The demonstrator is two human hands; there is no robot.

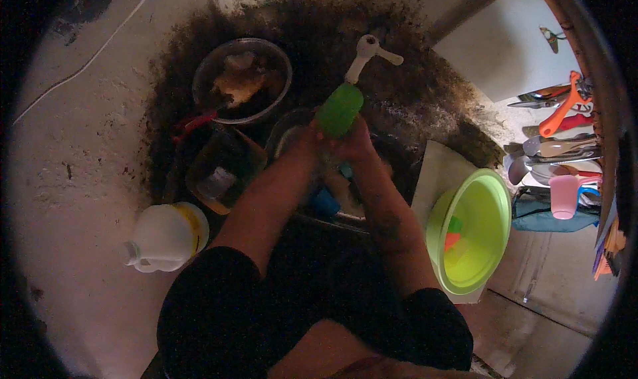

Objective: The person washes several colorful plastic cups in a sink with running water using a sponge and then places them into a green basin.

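My left hand (317, 134) and my right hand (357, 139) are together around a green plastic item (341, 109), its shape like a cup. They hold it just below the spout of a white plastic tap (368, 55). Whether water runs is too dim to tell. Beneath my forearms is a sink or tub (354, 224), mostly hidden by my arms. A blue cup (325, 202) lies inside it among other pieces that I cannot make out.
Upper left sits a round pan (284, 62) with brownish contents and a red item (197, 124) at its rim. Nearer are a rectangular container (227, 167) and a white jug (162, 237). At right, a lime-green basin (481, 244) holds coloured pieces; utensils (553, 147) hang beyond.
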